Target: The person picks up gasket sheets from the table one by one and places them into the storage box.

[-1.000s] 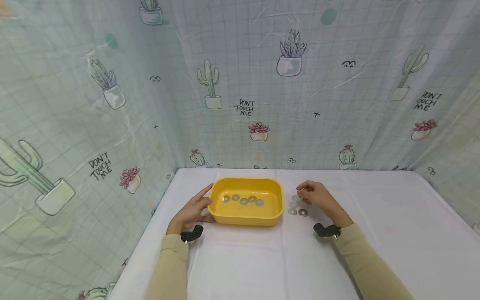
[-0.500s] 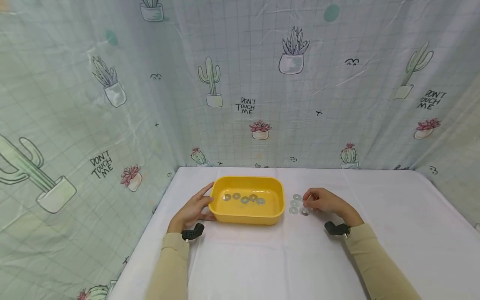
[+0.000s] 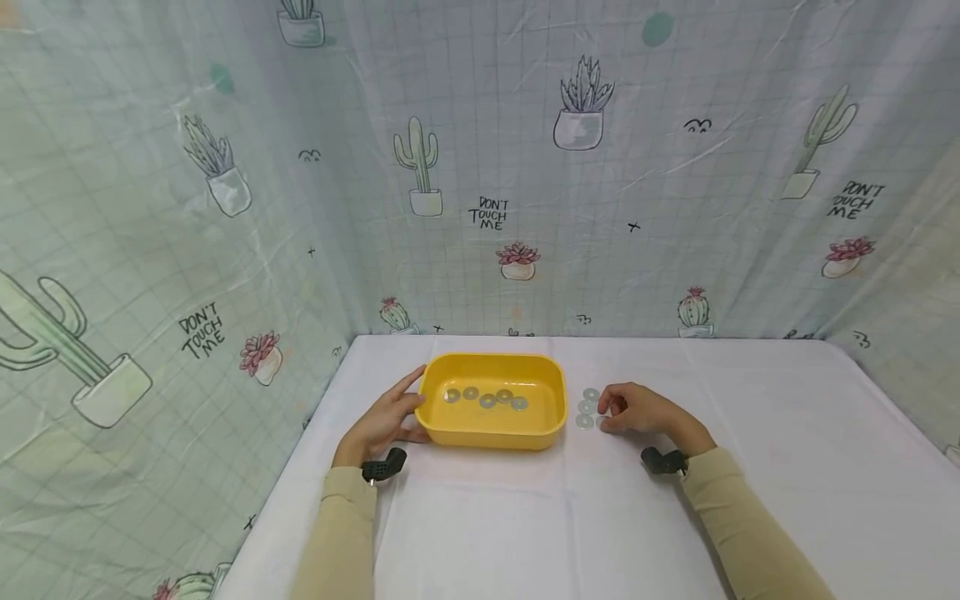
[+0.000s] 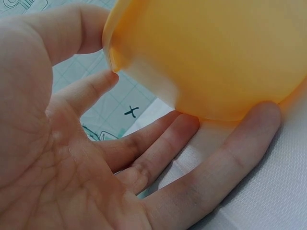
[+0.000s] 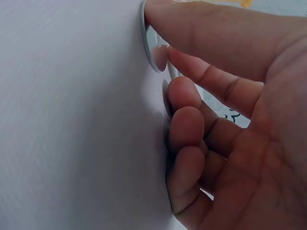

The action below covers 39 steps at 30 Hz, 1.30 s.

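My left hand (image 3: 382,423) holds the left end of a yellow plastic tray (image 3: 491,441), thumb on the rim and other fingers against its side, as the left wrist view shows. Inside the tray lie several flat round metal washers (image 3: 487,401). To its right, a short column of silvery washers (image 3: 585,422) lies flat on the white cloth. Beside this column my right hand (image 3: 637,411) is low at the cloth, with thumb and index finger at the edges of a washer (image 5: 149,42). Its other fingers are curled on the cloth, and another disc (image 5: 166,93) shows partly behind them.
A white cloth covers the table (image 3: 487,525). Behind and to the left hangs a curtain (image 3: 465,283) with cactus prints. Small dark wrist cameras (image 3: 663,460) sit under both wrists.
My right hand has come down from beside the upper washers toward the front, then slid slightly left. The darker washer seen earlier is now hidden or lighter-looking at the fingers. The left hand stays on the tray.
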{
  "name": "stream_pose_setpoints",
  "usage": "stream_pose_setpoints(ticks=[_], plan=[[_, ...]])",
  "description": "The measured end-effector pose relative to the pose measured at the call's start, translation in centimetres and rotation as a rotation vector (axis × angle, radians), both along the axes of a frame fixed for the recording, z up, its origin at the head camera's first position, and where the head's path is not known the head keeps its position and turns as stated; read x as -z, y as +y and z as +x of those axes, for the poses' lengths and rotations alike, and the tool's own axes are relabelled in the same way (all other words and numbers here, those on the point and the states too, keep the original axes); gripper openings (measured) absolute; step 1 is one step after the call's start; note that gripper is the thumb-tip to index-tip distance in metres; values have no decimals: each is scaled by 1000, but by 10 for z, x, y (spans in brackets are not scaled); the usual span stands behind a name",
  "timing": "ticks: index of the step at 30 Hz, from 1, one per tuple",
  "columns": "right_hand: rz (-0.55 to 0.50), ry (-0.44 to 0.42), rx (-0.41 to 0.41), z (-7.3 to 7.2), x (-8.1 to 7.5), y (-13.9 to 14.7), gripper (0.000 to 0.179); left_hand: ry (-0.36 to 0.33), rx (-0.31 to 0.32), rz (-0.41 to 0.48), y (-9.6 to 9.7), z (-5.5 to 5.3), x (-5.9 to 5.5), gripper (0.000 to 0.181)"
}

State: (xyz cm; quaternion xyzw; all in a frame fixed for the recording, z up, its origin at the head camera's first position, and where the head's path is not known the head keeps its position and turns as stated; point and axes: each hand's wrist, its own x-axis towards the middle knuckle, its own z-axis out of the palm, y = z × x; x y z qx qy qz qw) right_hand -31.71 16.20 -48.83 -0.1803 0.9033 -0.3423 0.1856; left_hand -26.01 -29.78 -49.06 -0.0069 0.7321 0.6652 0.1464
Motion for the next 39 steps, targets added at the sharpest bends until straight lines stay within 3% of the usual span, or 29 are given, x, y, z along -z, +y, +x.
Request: stream_pose_setpoints(ticks=[10, 22, 39], plan=[[9, 12, -1, 2, 1, 0, 24, -7, -25, -2, 1, 0, 1, 60], [42, 40, 11, 4, 2, -4, 25, 15, 9, -12, -1, -2, 3, 62], [107, 62, 62, 10, 1, -9, 30, 16, 7, -11, 0, 1, 1, 61]])
